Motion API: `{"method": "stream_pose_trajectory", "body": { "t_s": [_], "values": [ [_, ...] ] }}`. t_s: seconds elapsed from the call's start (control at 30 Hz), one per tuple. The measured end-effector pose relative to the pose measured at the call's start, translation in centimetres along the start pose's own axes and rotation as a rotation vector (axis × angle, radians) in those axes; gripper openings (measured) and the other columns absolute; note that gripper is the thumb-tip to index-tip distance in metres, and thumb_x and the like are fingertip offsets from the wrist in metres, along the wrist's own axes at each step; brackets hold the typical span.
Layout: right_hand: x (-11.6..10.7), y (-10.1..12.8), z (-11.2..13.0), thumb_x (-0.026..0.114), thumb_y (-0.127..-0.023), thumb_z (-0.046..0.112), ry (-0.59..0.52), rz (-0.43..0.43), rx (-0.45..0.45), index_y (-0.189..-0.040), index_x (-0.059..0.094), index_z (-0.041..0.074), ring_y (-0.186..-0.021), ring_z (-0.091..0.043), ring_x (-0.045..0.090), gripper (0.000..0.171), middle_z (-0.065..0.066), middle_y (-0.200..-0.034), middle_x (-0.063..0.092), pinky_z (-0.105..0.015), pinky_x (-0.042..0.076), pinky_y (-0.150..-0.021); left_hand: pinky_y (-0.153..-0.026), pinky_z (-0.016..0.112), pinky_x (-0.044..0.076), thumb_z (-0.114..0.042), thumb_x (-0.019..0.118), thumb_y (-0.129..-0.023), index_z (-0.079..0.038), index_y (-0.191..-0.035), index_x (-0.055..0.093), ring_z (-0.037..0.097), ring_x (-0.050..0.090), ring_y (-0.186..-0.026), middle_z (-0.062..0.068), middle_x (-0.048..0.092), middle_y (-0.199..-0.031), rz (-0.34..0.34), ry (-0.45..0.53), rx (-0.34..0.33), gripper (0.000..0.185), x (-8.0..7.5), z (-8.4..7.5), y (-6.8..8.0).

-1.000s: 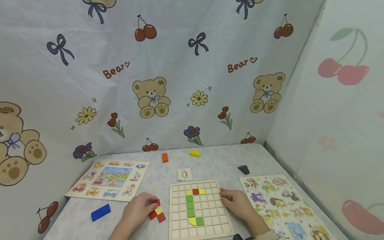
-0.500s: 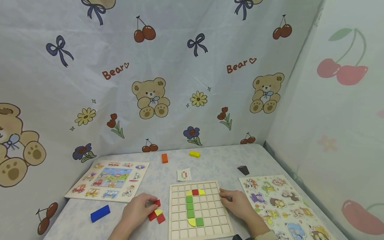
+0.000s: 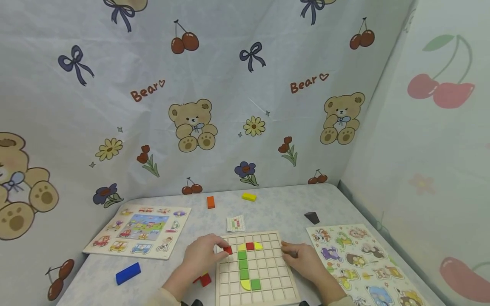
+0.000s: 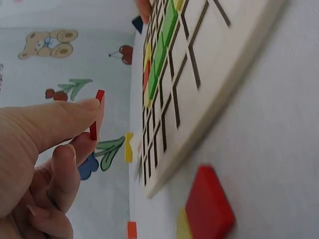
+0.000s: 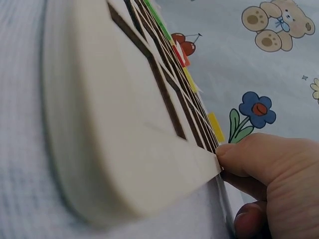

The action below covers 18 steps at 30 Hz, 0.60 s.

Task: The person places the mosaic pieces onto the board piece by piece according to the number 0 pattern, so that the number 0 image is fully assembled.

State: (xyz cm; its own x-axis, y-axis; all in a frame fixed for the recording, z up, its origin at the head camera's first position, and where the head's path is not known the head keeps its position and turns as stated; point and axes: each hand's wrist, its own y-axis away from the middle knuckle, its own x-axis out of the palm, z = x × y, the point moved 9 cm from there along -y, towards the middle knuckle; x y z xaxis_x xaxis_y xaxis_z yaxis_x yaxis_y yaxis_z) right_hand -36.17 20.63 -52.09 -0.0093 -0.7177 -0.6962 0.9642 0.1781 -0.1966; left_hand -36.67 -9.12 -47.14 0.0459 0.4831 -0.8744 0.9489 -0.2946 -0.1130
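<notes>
My left hand (image 3: 202, 254) pinches a red square tile (image 4: 98, 117) between thumb and forefinger, over the upper left part of the wooden grid board (image 3: 274, 270). On the board lie several green squares (image 3: 243, 264), a red square (image 3: 250, 246) and yellow rounded pieces (image 3: 245, 284), laid out in a C-like shape. At the board's right edge, my right hand (image 3: 304, 260) grips the rim, its thumb (image 5: 244, 159) on the edge. Below my left wrist, loose red tiles (image 3: 205, 279) and a bit of yellow lie on the table, partly hidden by the arm.
Behind the board lies a small pattern card (image 3: 235, 222). A vehicle puzzle (image 3: 145, 225) is at the left, an animal puzzle (image 3: 356, 255) at the right. Blue (image 3: 128, 273), orange (image 3: 211, 202), yellow (image 3: 249, 196) and black (image 3: 311, 217) blocks are scattered around.
My left hand has lifted a red tile from the loose pile and moved right and forward to above the board's left side. My right hand has stayed at the board's edge.
</notes>
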Motion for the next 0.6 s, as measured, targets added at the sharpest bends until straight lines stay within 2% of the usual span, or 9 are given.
{"method": "stream_pose_trajectory", "body": {
  "t_s": [0.1, 0.3, 0.43, 0.6],
  "values": [
    [0.1, 0.0, -0.1, 0.076, -0.093, 0.020, -0.001, 0.006, 0.001, -0.115, 0.079, 0.009, -0.122, -0.030, 0.068, 0.025, -0.004, -0.131, 0.071, -0.052, 0.050, -0.104, -0.066, 0.033, 0.051, -0.036, 0.084, -0.085, -0.032, -0.100, 0.079, 0.013, 0.068, -0.092, -0.016, 0.071, -0.100, 0.031, 0.019, 0.045, 0.016, 1.2, -2.4, -0.9],
    [0.0, 0.0, -0.2, 0.076, -0.093, 0.020, 0.005, 0.008, 0.001, -0.116, 0.078, 0.009, -0.122, -0.030, 0.067, 0.025, -0.004, -0.131, 0.071, -0.052, 0.050, -0.103, -0.061, 0.030, 0.047, -0.035, 0.083, -0.087, -0.034, -0.090, 0.076, 0.001, 0.060, -0.074, -0.022, 0.069, -0.089, 0.099, 0.063, 0.092, 0.008, 4.5, -5.9, -2.7],
    [0.0, 0.0, 0.0, 0.075, -0.094, 0.020, -0.004, 0.018, -0.011, -0.117, 0.078, 0.008, -0.123, -0.030, 0.067, 0.025, -0.004, -0.132, 0.070, -0.051, 0.051, -0.102, -0.059, 0.028, 0.045, -0.032, 0.084, -0.086, -0.033, -0.086, 0.076, 0.000, 0.054, -0.066, -0.023, 0.066, -0.081, 0.110, 0.051, 0.117, 0.008, 6.0, -7.2, -3.3],
    [-0.1, 0.0, 0.2, 0.075, -0.094, 0.019, -0.004, 0.009, -0.019, -0.117, 0.078, 0.008, -0.123, -0.031, 0.067, 0.025, -0.005, -0.131, 0.071, -0.052, 0.050, -0.103, -0.058, 0.027, 0.044, -0.030, 0.084, -0.085, -0.030, -0.085, 0.077, -0.002, 0.053, -0.063, -0.023, 0.065, -0.076, 0.092, -0.005, 0.143, 0.007, 6.8, -7.9, -3.8]
  ]
}}
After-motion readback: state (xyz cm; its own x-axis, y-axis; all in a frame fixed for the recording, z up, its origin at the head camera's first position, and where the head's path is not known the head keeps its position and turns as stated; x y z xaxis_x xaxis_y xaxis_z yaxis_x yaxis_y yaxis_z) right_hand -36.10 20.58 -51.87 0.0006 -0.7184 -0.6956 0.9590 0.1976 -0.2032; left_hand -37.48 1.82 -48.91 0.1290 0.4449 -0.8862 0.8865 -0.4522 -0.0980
